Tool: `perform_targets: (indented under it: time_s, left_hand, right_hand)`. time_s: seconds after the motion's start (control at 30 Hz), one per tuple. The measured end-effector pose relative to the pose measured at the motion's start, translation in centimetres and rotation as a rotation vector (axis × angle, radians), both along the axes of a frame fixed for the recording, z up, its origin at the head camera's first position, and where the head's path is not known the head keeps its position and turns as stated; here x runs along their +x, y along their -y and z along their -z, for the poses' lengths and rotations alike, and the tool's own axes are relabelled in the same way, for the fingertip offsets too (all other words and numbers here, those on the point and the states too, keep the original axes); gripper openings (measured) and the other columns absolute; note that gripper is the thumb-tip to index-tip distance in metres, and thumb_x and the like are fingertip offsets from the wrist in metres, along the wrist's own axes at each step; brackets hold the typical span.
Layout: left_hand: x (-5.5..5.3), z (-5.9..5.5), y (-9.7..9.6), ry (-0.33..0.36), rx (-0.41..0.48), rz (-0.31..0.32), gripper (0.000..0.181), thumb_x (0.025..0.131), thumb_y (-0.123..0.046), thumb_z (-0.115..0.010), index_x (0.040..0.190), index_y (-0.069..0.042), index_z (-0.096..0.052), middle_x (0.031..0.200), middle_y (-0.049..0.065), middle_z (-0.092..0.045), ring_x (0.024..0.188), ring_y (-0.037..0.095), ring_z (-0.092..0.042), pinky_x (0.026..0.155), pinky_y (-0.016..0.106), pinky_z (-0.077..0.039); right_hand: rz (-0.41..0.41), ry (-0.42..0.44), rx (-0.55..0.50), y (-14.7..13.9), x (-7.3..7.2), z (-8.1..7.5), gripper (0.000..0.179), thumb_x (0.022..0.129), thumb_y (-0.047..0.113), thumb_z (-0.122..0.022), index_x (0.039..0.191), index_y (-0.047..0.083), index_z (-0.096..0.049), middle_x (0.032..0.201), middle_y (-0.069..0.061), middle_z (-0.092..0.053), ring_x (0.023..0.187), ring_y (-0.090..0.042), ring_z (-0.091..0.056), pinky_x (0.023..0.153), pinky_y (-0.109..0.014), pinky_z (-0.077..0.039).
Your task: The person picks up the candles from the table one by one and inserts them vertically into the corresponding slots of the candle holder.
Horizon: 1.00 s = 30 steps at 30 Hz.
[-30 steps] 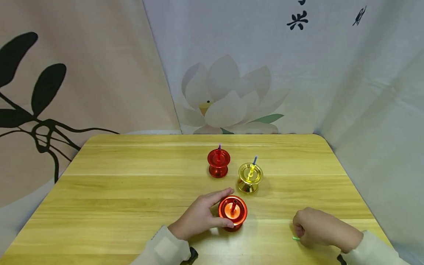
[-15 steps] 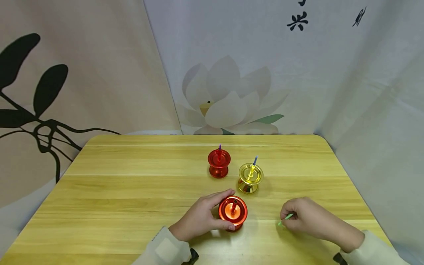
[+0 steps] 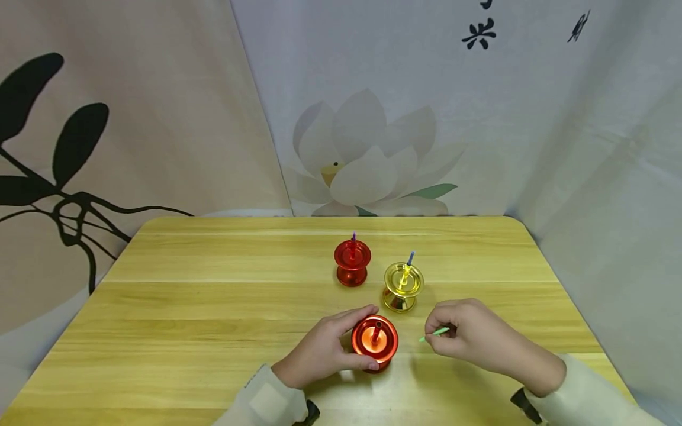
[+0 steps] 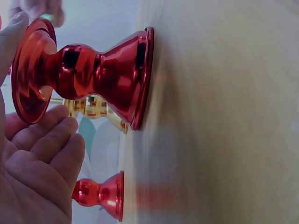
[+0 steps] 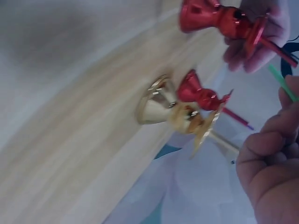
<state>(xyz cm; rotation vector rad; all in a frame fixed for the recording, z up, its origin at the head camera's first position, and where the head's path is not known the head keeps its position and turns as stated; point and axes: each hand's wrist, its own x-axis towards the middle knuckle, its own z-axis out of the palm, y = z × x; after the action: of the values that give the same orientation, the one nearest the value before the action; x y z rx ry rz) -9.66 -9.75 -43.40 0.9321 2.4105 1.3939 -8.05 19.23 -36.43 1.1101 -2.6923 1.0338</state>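
Note:
My left hand holds the near red candle holder by its dish, thumb on the front side and fingers at the back. In the left wrist view this candle holder stands upright with its flared base at the tabletop. An open tube rises from the middle of its dish. My right hand pinches a thin green stick between thumb and fingers, above the table and right of the holder. The right wrist view shows the green stick pointing towards the near holder's tube.
Behind the near holder stands a gold candle holder with a blue-tipped stick in its tube. Farther back is another red candle holder with a purple stick. The wooden table ends at printed cloth hangings.
My right hand has picked the green stick up off the tabletop and moved left and away from me, towards the near holder. My left hand keeps its grip in place.

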Motion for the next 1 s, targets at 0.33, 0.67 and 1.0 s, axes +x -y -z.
perform_targets:
  time_s: [0.33,0.67,1.0]
  left_hand:
    - [0.0,0.0,0.1,-0.018,0.012,0.007,0.088,0.078,-0.044,-0.086,0.151,-0.018,-0.047,0.148,-0.006,-0.052,0.132,0.013,-0.052,0.107,0.032,-0.046]
    - [-0.1,0.2,0.1,-0.018,0.031,0.022,0.086,0.079,-0.043,-0.085,0.151,-0.018,-0.046,0.148,-0.003,-0.052,0.131,0.012,-0.052,0.105,0.029,-0.047]
    - [-0.1,0.2,0.1,-0.021,0.05,0.037,0.087,0.079,-0.042,-0.084,0.151,-0.013,-0.046,0.149,0.002,-0.052,0.133,0.013,-0.051,0.105,0.028,-0.047]
  right_hand:
    - [-0.076,-0.091,-0.049,3.0,-0.8,-1.8,0.026,0.079,-0.001,-0.074,0.078,0.023,-0.068,0.076,0.018,-0.057,0.065,0.005,-0.048,0.053,-0.012,-0.044]
    - [-0.087,-0.156,-0.092,4.7,-1.4,-2.2,0.025,0.08,-0.002,-0.072,0.078,0.023,-0.067,0.076,0.018,-0.056,0.063,0.001,-0.047,0.054,-0.009,-0.04]
    - [-0.07,-0.156,-0.072,5.6,-1.7,-2.2,0.019,0.081,0.001,-0.074,0.079,0.02,-0.068,0.077,0.019,-0.057,0.067,0.001,-0.048,0.056,-0.014,-0.043]
